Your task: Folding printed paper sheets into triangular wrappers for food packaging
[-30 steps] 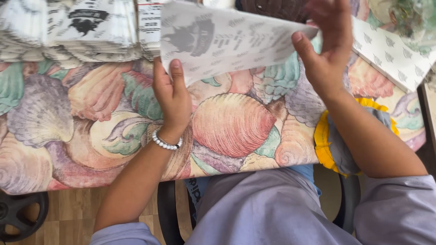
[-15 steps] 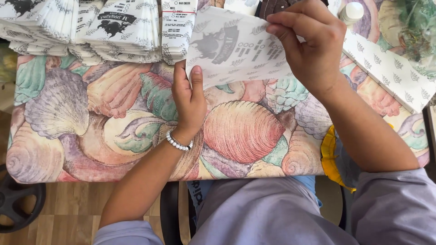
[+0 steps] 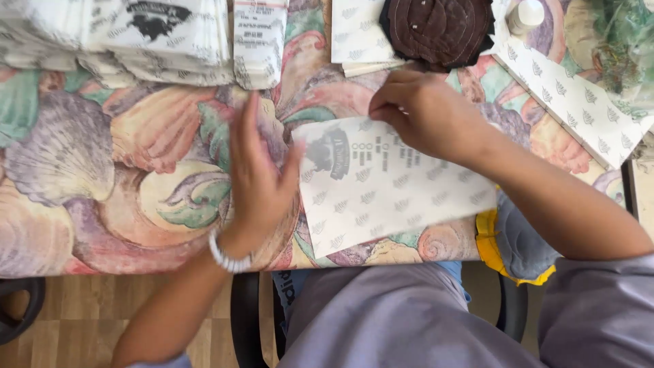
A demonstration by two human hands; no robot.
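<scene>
Nearest the camera lies the person's lap in grey-lilac cloth, with the dark frame of a chair point(image 3: 245, 320) showing beneath it and wooden floor point(image 3: 88, 320) to the left. At the right knee sits a grey cushion with a yellow edge point(image 3: 507, 242), tucked just under the desk's near rim.

The desk point(image 3: 102, 170) is covered by a cloth printed with large shells in pink, green and cream. On its near part lies a white paper bag point(image 3: 388, 191), flat, with a dark printed emblem near its upper left and small leaf marks over the rest; its lower corner hangs just past the desk edge.

The left hand point(image 3: 255, 184), with a beaded white bracelet point(image 3: 228, 255) at the wrist, stands edge-on with fingers straight and together, thumb touching the left border of the bag; its grip is open and has hold of nothing. The right hand point(image 3: 426, 112) rests on the bag's upper edge with the fingers curled down onto the paper, pressing it rather than clasping it.

Farther off, a stack of the same white bags point(image 3: 136, 34) lies at the upper left, a second smaller pile point(image 3: 357, 34) in the middle, partly under a dark brown round quilted pad point(image 3: 439, 27). A long leaf-printed sheet point(image 3: 579, 102) runs slantwise at the right, beside a small white bottle point(image 3: 526, 15).
</scene>
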